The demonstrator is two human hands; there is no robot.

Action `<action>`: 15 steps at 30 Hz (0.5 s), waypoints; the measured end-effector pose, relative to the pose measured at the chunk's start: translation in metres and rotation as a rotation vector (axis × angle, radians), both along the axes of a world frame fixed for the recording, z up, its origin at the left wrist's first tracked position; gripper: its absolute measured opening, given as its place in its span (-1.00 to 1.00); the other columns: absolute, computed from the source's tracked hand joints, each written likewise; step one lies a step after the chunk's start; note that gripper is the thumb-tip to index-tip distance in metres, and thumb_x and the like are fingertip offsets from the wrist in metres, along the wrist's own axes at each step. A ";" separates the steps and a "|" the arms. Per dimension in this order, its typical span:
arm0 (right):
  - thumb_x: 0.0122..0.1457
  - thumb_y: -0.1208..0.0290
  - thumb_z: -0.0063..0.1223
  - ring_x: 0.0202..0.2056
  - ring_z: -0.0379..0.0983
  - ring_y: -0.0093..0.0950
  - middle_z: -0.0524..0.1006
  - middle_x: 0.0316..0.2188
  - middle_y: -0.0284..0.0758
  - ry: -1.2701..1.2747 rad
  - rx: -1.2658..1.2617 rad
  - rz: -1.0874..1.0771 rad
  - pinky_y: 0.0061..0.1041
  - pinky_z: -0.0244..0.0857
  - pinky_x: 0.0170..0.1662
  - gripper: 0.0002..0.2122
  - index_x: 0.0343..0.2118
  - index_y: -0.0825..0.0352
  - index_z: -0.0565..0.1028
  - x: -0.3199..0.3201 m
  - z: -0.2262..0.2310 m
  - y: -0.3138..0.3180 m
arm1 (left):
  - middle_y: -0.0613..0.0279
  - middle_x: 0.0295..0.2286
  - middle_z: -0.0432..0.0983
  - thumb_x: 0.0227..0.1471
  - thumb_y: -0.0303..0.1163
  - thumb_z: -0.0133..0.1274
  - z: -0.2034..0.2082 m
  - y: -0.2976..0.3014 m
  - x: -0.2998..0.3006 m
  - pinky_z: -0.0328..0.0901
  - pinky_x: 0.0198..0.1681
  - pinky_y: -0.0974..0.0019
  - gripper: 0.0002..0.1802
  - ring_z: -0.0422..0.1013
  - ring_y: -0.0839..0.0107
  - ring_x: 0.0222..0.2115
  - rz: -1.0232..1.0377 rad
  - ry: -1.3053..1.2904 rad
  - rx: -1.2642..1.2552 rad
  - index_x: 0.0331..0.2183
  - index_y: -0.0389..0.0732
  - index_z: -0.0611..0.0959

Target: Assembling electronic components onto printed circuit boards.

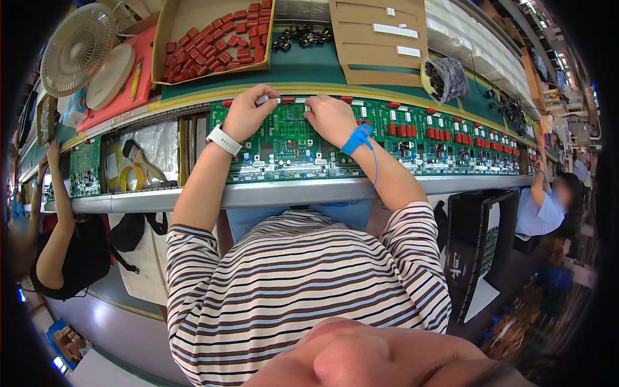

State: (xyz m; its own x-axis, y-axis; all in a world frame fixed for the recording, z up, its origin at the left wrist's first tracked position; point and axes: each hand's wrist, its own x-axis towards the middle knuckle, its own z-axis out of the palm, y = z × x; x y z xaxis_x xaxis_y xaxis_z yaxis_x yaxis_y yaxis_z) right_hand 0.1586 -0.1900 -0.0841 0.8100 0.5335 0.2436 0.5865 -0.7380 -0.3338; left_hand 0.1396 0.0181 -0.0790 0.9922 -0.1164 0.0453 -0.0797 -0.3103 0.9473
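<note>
My left hand (pixel 246 115), with a white watch on its wrist, is over the far edge of a green circuit board (pixel 284 135). Its fingers are pinched around a small white block-shaped component (pixel 262 100). Just to the right, my right hand (pixel 330 119) wears a blue wrist strap with a cord. Its fingertips are closed at the same far edge, beside another white part; what they hold is hidden. Between the hands a red block component (pixel 288 100) sits on the board's far edge. The row of boards continues right, with red capacitors (pixel 406 130) standing on them.
Beyond the line stand a carton of red capacitors (pixel 219 45), a pile of black parts (pixel 302 37), a cardboard tray (pixel 380 39) and a bag of dark parts (pixel 445 77). A fan (pixel 78 48) and a brush (pixel 140 158) are left. Co-workers sit at both sides.
</note>
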 end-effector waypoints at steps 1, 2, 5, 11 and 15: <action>-0.06 0.36 0.07 -0.40 0.46 -0.27 0.49 -0.48 -0.24 0.001 0.006 -0.005 -0.33 0.35 -0.37 -0.85 -0.42 0.29 0.50 -0.001 0.001 -0.002 | 0.32 -0.56 0.43 -0.15 -0.40 0.13 0.001 -0.002 -0.001 0.23 -0.47 0.46 -0.79 0.32 0.58 -0.54 0.021 -0.034 0.074 -0.44 -0.27 0.48; -0.06 0.35 0.08 -0.40 0.46 -0.28 0.49 -0.49 -0.24 0.007 0.010 -0.003 -0.34 0.35 -0.37 -0.83 -0.41 0.29 0.49 -0.002 0.003 -0.004 | 0.32 -0.56 0.43 -0.15 -0.40 0.13 0.002 -0.004 -0.001 0.23 -0.47 0.46 -0.79 0.32 0.58 -0.54 0.016 -0.033 0.080 -0.44 -0.27 0.48; -0.04 0.33 0.07 -0.40 0.45 -0.30 0.49 -0.48 -0.26 -0.020 0.086 -0.003 -0.35 0.34 -0.38 -0.81 -0.36 0.29 0.49 -0.005 0.006 -0.002 | 0.26 -0.56 0.44 -0.18 -0.36 0.17 0.003 -0.005 -0.003 0.26 -0.45 0.43 -0.76 0.34 0.54 -0.53 0.035 -0.021 0.167 -0.47 -0.28 0.49; 0.00 0.32 0.06 -0.45 0.42 -0.32 0.44 -0.49 -0.32 0.020 0.276 0.119 -0.40 0.30 -0.42 -0.81 -0.32 0.25 0.49 -0.012 0.006 0.004 | 0.29 -0.57 0.44 -0.19 -0.38 0.18 0.002 -0.011 -0.005 0.26 -0.50 0.43 -0.75 0.34 0.55 -0.57 -0.110 0.060 0.201 -0.44 -0.28 0.50; 0.00 0.32 0.05 -0.44 0.42 -0.31 0.45 -0.48 -0.31 0.023 0.277 0.169 -0.37 0.31 -0.41 -0.79 -0.30 0.25 0.48 -0.008 0.001 0.005 | 0.42 -0.57 0.38 -0.08 -0.45 0.09 0.005 -0.017 -0.007 0.18 -0.55 0.59 -0.86 0.26 0.70 -0.58 -0.093 0.158 -0.100 -0.42 -0.28 0.50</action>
